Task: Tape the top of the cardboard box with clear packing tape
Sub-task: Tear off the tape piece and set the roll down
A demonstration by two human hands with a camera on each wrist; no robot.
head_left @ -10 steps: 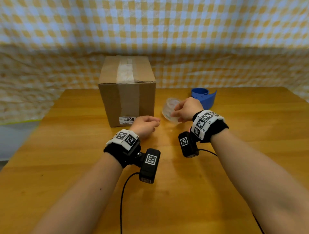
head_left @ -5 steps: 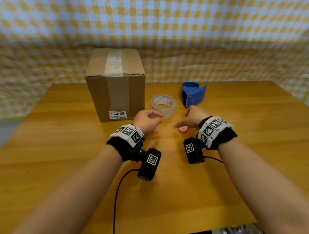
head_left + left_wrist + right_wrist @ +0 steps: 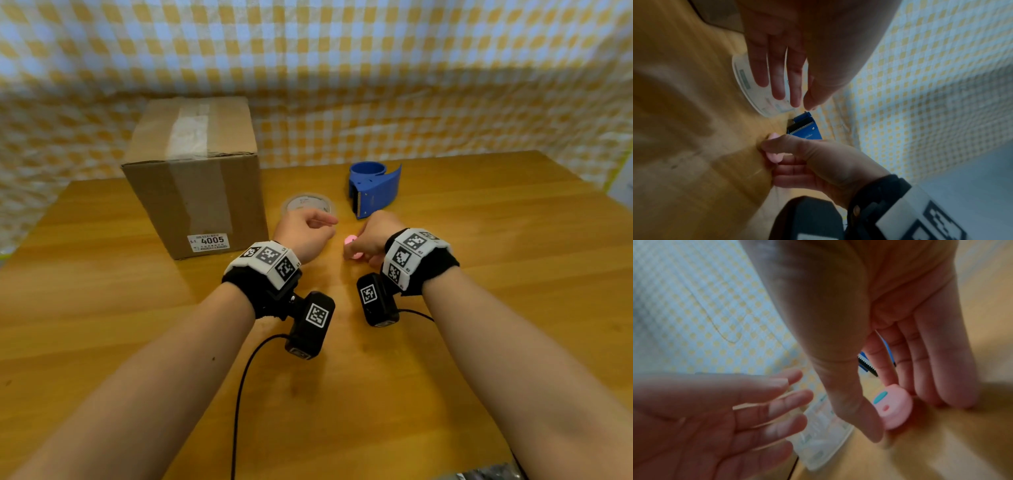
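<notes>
The cardboard box (image 3: 191,178) stands at the back left of the table, with a strip of tape along its top and down its front. A clear tape roll (image 3: 306,204) lies flat to its right. Behind and to the right stands a blue tape dispenser (image 3: 375,186) with no roll in it. My left hand (image 3: 320,226) hovers just in front of the tape roll (image 3: 745,81), its fingers (image 3: 778,78) straight and holding nothing. My right hand (image 3: 356,248) pinches a small pink disc (image 3: 894,407) between thumb and fingers, low over the table.
A wooden table (image 3: 479,240) carries everything. A yellow and white checked cloth (image 3: 342,68) hangs behind it. A black cable (image 3: 239,394) runs from my left wrist toward the table's near edge.
A second ago my right hand held the tape roll; it then set the roll down by the box. Now that hand pinches the pink disc. The left hand barely moved.
</notes>
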